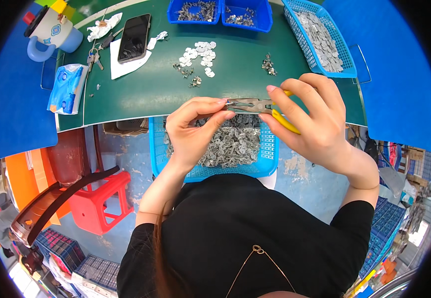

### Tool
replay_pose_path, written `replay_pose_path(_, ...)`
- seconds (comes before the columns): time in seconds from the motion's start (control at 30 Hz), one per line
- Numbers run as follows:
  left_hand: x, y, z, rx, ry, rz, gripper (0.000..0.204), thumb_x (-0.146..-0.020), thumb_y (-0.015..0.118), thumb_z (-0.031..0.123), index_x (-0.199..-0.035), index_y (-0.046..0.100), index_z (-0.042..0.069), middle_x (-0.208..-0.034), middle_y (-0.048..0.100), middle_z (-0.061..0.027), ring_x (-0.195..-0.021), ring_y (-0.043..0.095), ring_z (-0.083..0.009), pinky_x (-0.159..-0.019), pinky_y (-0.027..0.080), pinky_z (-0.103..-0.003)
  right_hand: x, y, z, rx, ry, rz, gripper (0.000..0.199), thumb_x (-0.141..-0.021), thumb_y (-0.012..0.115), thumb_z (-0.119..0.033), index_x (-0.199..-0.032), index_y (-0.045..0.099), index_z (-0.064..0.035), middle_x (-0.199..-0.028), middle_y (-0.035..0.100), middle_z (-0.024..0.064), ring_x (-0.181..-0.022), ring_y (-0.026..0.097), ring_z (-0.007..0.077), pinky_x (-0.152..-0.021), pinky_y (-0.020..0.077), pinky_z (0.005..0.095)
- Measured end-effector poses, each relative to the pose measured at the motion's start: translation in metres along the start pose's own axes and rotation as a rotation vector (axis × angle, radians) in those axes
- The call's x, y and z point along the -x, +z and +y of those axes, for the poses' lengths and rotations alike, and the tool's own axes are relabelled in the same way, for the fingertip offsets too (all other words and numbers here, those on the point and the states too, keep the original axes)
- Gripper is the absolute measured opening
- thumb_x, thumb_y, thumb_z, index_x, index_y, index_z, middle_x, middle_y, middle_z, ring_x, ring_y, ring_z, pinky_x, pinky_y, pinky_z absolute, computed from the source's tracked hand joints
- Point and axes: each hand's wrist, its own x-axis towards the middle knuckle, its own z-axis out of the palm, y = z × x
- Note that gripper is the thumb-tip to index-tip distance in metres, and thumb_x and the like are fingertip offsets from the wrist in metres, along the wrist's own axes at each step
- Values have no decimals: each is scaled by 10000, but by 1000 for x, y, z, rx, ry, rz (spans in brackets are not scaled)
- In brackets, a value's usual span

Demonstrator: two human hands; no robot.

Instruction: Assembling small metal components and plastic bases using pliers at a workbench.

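My right hand (309, 116) grips yellow-handled pliers (257, 105), whose metal jaws point left. My left hand (194, 128) pinches a small metal part (227, 103) at the tip of the jaws. Both hands hover over a blue basket (265, 166) on my lap, full of small grey metal pieces. A loose pile of flat silvery pieces (199, 53) lies on the green table (141, 94) just beyond my hands.
Two blue bins (220, 11) and a blue mesh basket (320, 37) of metal parts stand at the back. A phone (134, 37), keys (94, 58), a tissue pack (67, 88) and a mug (51, 32) lie at left. A red stool (101, 198) is beside me.
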Motion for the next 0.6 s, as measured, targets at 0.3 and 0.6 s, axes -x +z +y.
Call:
replay_pose_path(0.3, -1, 0, 2, -79, 80, -3, 189, -704, 741, -84, -874, 689, -19, -889, 688, -129, -825, 665, -171, -720, 529, -257, -1, 1, -4, 33, -19, 28, 450, -540, 809, -127, -950, 660, -17, -908, 590, 95, -829, 550, 274, -659, 461, 362)
replay_pose_path(0.6, 3, 2, 9, -186, 113, 4, 179, -747, 691, -109, -905, 694, -24, -911, 693, -144, -841, 679, -187, -732, 547, -255, -5, 1, -4, 37, -107, 10, 390, -546, 793, -130, -874, 636, 12, -878, 586, 110, -782, 565, 259, -612, 445, 348)
